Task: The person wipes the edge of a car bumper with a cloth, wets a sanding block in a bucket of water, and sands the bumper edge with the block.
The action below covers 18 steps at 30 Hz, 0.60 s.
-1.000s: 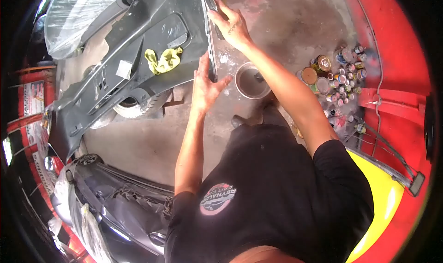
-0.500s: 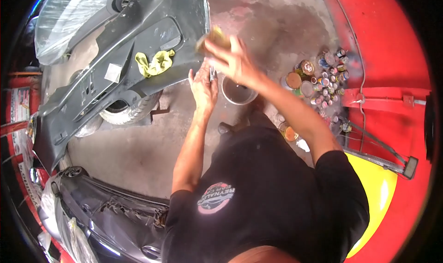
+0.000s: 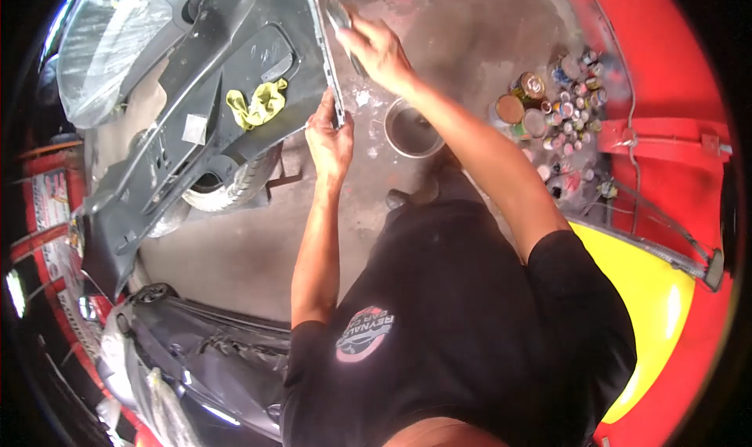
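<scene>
A large dark grey car bumper (image 3: pixel 227 55) lies over a tyre (image 3: pixel 235 192), its pale-edged end towards me. My left hand (image 3: pixel 330 141) grips the near corner of that end, fingers over the edge. Just off the edge, in the air, my right hand (image 3: pixel 381 53) holds a flat grey sanding pad (image 3: pixel 339 14); its exact kind is hard to make out. A crumpled yellow-green cloth (image 3: pixel 258 104) and a small white paper square (image 3: pixel 195 129) rest on the bumper.
A round bucket (image 3: pixel 413 130) stands on the floor below my right forearm. Several paint cans (image 3: pixel 534 123) cluster at right by the red wall (image 3: pixel 674 79). A yellow panel (image 3: pixel 646 306) is beside me. A dark car (image 3: pixel 204 361) stands lower left.
My right hand has moved up and left with the pad, which has turned from its yellowish-brown face to edge-on. My left hand has shifted left and now grips the bumper corner.
</scene>
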### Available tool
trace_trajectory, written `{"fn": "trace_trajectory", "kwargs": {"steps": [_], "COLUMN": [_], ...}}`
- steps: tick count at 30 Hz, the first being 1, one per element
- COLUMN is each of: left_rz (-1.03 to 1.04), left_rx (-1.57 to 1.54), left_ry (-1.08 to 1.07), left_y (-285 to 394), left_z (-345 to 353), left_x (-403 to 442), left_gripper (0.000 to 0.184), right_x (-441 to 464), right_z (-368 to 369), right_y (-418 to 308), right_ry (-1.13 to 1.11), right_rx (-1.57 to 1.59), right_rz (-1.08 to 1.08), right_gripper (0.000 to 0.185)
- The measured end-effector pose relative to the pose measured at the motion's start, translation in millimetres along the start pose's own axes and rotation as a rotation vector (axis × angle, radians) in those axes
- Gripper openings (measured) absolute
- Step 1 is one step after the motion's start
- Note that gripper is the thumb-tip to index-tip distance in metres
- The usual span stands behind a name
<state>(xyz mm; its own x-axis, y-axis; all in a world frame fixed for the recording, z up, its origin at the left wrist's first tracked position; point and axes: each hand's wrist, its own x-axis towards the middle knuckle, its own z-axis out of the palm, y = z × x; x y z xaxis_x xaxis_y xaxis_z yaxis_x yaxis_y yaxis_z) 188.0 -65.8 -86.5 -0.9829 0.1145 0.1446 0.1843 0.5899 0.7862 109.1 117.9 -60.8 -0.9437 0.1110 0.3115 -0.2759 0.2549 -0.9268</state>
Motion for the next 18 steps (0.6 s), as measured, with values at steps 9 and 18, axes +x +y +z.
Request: {"fn": "trace_trajectory", "kwargs": {"steps": [9,18], "left_rz": [-0.227,-0.109], "left_rx": [-0.521,-0.539], "left_ry": [-0.336,-0.406], "left_y": [16,42], "left_z": [-43,-17], "left_x": [8,28], "left_gripper": [0.089,0.100], "right_x": [-11,-40], "right_z": [37,47], "right_y": [31,33], "right_ry": [0.027,0.069], "right_rx": [0.582,0.211], "right_rz": [0.121,-0.062], "right_gripper": [0.048,0.036]}}
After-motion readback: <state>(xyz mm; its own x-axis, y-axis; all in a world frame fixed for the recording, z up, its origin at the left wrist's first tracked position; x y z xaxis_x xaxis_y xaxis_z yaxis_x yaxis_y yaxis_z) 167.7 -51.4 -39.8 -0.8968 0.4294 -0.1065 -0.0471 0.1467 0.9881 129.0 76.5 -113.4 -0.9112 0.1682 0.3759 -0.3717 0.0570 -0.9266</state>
